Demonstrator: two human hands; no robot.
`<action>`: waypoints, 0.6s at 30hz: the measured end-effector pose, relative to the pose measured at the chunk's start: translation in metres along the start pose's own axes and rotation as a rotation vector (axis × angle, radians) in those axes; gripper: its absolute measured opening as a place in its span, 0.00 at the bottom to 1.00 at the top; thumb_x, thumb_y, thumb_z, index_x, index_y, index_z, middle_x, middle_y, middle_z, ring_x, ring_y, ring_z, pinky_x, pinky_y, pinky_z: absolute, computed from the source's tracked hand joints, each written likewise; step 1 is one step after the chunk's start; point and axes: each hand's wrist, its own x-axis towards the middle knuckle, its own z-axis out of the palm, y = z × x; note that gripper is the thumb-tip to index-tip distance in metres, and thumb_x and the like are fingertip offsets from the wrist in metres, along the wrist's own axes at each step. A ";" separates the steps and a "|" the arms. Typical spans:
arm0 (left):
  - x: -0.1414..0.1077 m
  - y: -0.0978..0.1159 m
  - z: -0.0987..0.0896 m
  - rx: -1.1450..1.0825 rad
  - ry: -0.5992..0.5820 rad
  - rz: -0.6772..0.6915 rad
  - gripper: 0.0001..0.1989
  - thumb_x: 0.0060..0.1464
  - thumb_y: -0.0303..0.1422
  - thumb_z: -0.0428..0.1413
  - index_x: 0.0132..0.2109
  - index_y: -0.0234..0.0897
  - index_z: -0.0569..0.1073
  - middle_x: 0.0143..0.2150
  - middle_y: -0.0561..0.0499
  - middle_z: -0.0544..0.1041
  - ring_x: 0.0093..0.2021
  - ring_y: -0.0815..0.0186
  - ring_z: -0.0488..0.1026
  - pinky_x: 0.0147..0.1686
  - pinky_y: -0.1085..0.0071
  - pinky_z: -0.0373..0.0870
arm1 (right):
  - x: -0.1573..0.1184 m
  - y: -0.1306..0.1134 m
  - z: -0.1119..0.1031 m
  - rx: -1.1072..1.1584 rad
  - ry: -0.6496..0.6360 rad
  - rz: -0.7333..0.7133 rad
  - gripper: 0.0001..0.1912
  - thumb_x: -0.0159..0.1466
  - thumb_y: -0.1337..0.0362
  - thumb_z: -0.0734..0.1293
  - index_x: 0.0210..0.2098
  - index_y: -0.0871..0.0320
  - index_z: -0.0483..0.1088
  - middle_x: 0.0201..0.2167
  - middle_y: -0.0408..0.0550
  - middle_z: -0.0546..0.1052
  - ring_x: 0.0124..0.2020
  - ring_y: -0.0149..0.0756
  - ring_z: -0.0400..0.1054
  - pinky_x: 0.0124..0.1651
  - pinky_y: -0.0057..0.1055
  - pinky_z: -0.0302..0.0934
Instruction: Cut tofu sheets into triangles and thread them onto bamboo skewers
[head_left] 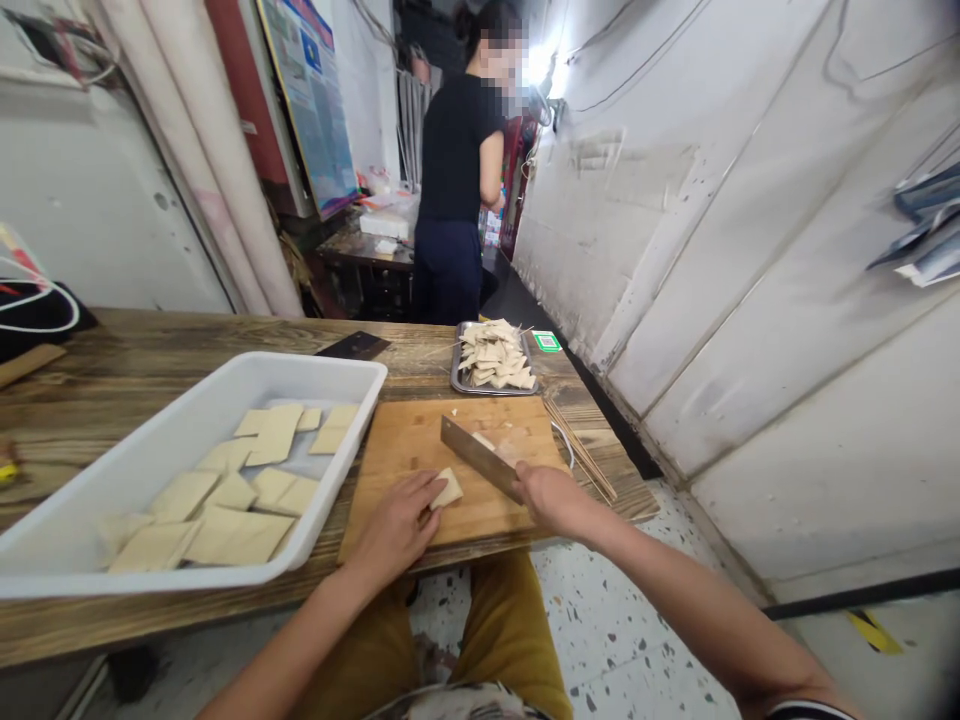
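Note:
My right hand is shut on the handle of a steel cleaver, whose blade stands on the wooden cutting board. My left hand holds down a pale wedge of pressed tofu beside the blade. A few thin cut pieces lie just beyond the cleaver. To the left, a white plastic tray holds several flat tofu slices. Beyond the board, a steel tray carries a heap of tofu triangles, some with skewers in them.
A bundle of bamboo skewers lies along the board's right side on the wooden table. A dark flat slab and a QR code card sit on the table. A standing person works beyond it, beside a white wall.

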 end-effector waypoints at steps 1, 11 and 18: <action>-0.002 -0.002 -0.003 -0.011 -0.016 0.005 0.16 0.53 0.30 0.50 0.49 0.36 0.70 0.52 0.42 0.71 0.51 0.59 0.68 0.50 0.59 0.67 | -0.005 0.002 0.000 -0.004 0.023 -0.005 0.12 0.68 0.65 0.53 0.44 0.63 0.63 0.38 0.59 0.76 0.39 0.42 0.72 0.35 0.29 0.57; -0.024 0.009 -0.007 0.000 0.249 -0.021 0.10 0.54 0.29 0.52 0.43 0.37 0.73 0.46 0.43 0.74 0.46 0.60 0.71 0.46 0.60 0.70 | -0.036 -0.006 0.006 -0.058 0.108 -0.164 0.11 0.68 0.64 0.52 0.40 0.62 0.62 0.27 0.54 0.77 0.28 0.39 0.72 0.26 0.27 0.52; -0.026 0.006 -0.002 0.010 0.247 -0.008 0.11 0.55 0.26 0.51 0.43 0.36 0.74 0.46 0.43 0.75 0.46 0.61 0.72 0.45 0.61 0.71 | -0.031 -0.009 0.002 -0.064 0.093 -0.191 0.11 0.68 0.64 0.52 0.39 0.61 0.63 0.27 0.52 0.77 0.27 0.39 0.72 0.25 0.28 0.50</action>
